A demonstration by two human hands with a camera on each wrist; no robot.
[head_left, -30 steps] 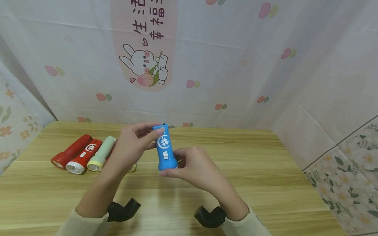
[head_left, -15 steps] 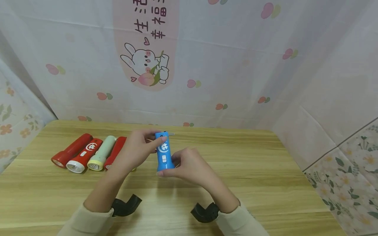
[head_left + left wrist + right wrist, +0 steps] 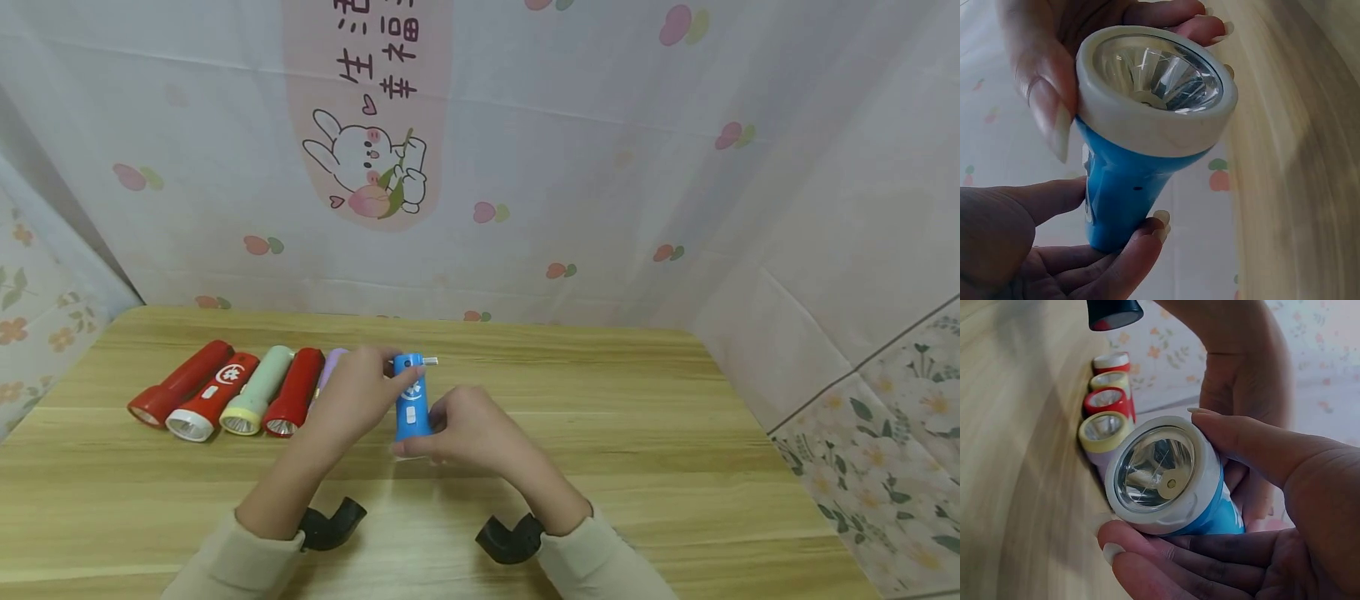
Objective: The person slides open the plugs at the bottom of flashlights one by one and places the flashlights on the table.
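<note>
Between both hands is a blue flashlight (image 3: 411,421), its lens end toward me and a white flower print on its body. Metal plug prongs (image 3: 431,361) stick out sideways at its far end. My left hand (image 3: 365,387) grips that tail end, thumb on top. My right hand (image 3: 474,431) holds the lens end between thumb and fingers. The left wrist view shows the white rim (image 3: 1154,128) around the clear lens, with the right thumb beside it. In the right wrist view the reflector and bulb (image 3: 1171,484) show inside the rim. The flashlight is close over the table.
Left of the hands, several flashlights lie side by side on the wooden table (image 3: 637,433): a dark red one (image 3: 187,382), a red one with white rim (image 3: 220,392), a mint green one (image 3: 264,385), another red one (image 3: 300,387) and a purple one (image 3: 332,362). A patterned curtain (image 3: 585,183) hangs behind.
Both hands have lowered the blue flashlight toward the table, keeping hold of it. The left arm has shifted right, uncovering more of the second red flashlight and the purple one.
</note>
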